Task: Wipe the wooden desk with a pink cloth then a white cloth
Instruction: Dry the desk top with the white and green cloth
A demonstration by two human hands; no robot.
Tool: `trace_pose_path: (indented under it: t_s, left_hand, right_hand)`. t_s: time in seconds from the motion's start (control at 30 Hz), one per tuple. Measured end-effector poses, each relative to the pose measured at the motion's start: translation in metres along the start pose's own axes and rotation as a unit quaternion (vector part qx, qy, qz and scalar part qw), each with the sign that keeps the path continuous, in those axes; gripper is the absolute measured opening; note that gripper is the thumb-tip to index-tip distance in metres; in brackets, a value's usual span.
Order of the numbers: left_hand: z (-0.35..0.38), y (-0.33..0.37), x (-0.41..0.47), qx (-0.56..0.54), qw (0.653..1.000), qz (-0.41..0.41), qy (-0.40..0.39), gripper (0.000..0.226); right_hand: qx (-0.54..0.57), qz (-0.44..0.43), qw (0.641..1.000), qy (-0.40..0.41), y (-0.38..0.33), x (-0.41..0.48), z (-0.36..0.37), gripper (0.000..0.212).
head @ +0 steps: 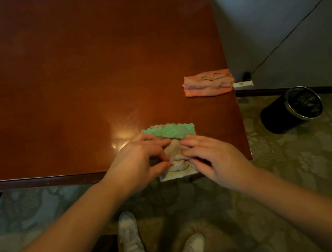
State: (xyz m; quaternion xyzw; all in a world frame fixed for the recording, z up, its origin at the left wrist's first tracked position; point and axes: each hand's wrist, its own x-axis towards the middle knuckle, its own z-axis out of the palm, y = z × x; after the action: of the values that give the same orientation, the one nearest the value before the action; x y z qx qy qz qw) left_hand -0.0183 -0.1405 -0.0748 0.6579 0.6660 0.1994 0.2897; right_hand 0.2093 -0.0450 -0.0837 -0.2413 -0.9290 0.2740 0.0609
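Head camera, looking down: both my forearms reach forward to the near edge of the wooden desk. My left hand and right hand meet over the white cloth, fingers curled and pinching its bunched folds between them. Its far edge is green. The folded pink cloth lies apart near the desk's right edge. A black bin stands on the patterned floor to the right.
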Motion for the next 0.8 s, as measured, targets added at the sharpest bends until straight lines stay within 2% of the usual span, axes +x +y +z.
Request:
trace_pose_path:
  t_s: [0.1, 0.33, 0.53, 0.8]
  left_hand:
    - [-0.001, 0.003, 0.007, -0.002, 1.0, 0.012, -0.025, 0.01]
    - [0.015, 0.014, 0.019, 0.016, 1.0, 0.012, 0.005, 0.009]
    - [0.019, 0.024, 0.022, -0.006, 0.999, 0.042, -0.03, 0.009]
    - [0.024, 0.026, 0.037, 0.012, 0.999, 0.044, -0.023, 0.011]
  right_hand:
    - [-0.013, -0.022, 0.999, -0.021, 0.012, -0.007, -0.008, 0.032]
    - [-0.011, 0.031, 0.999, 0.028, 0.017, -0.013, -0.004, 0.033]
    - [-0.006, 0.001, 1.0, 0.024, 0.026, -0.036, -0.006, 0.033]
    - [-0.003, 0.039, 0.998, 0.048, 0.031, -0.035, -0.013, 0.033]
